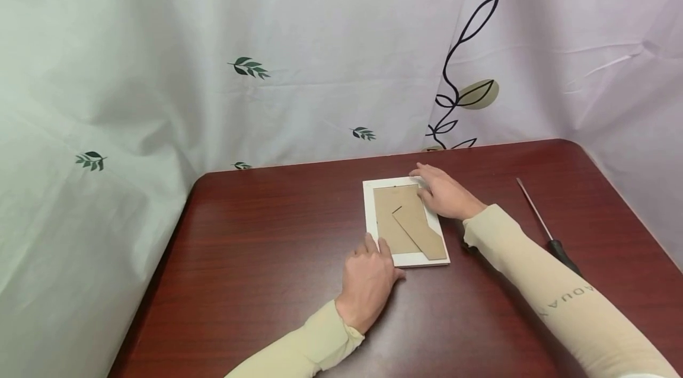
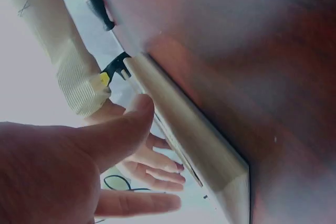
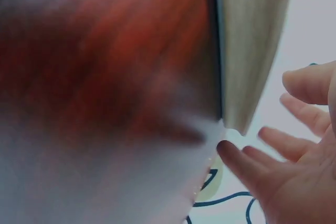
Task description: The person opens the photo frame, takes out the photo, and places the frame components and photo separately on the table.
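Note:
A white picture frame point(image 1: 370, 212) lies on the table with its brown backing board point(image 1: 389, 233) facing up. On that board the easel stand point(image 1: 425, 240) slants toward the near right corner. My left hand point(image 1: 368, 280) is at the frame's near left corner, its fingers on the border and its thumb by the near edge. Around the far right side, my right hand point(image 1: 448, 193) reaches with fingers extended. In the right wrist view those fingers point(image 3: 286, 142) are loosely spread beside the frame's wooden edge point(image 3: 252, 45). Neither hand visibly grips it.
A screwdriver point(image 1: 559, 252) with a black handle lies on the red-brown table point(image 1: 256, 247), right of the frame. Under the right wrist is a black and yellow object point(image 2: 114, 70), its kind unclear. A white curtain with leaf prints point(image 1: 320, 40) hangs behind the table.

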`<state>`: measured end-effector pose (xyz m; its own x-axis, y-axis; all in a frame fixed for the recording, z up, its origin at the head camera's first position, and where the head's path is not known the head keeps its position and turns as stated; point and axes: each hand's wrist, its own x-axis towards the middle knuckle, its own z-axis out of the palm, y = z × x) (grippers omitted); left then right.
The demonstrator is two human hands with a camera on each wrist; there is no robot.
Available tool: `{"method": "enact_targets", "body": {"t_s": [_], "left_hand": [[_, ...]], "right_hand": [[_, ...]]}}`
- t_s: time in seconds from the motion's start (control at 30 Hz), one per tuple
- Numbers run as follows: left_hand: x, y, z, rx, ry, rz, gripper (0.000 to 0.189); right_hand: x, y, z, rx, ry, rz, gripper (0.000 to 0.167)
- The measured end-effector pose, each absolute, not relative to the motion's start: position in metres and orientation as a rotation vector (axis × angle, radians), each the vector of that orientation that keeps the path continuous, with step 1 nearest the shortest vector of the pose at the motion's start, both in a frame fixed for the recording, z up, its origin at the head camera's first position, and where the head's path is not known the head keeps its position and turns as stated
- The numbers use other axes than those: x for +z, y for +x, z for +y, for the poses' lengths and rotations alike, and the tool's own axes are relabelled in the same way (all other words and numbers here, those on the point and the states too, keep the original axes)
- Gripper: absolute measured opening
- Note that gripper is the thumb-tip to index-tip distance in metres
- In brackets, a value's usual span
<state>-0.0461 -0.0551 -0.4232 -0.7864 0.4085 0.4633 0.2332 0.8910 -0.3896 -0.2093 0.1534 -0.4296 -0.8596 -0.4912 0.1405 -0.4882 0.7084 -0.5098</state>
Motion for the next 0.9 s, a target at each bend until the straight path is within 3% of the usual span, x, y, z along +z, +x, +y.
{"method": "enact_targets", "body": {"t_s": [0.13,0.43,0.7,0.9], "left_hand": [[-0.421,-0.048,-0.064,0.371,-0.561,-2.557,0.077],[-0.423,-0.049,-0.075,0.339,-0.74,-2.584,0.053],[-0.429,-0.05,-0.072,0.35,-0.782,-2.553,0.008],[-0.431,-0.053,-0.068,0.3,-0.745,-2.522,0.015]], "right_hand": [[-0.424,-0.209,0.156,-0.869,-0.699,2.901,0.047],[-0.42,-0.21,0.156,-0.917,-0.43,2.855,0.053],[-0.427,-0.209,0.15,-0.977,-0.386,2.858,0.046],[-0.429,-0.211,0.151,-0.987,-0.392,2.873,0.044]]}}
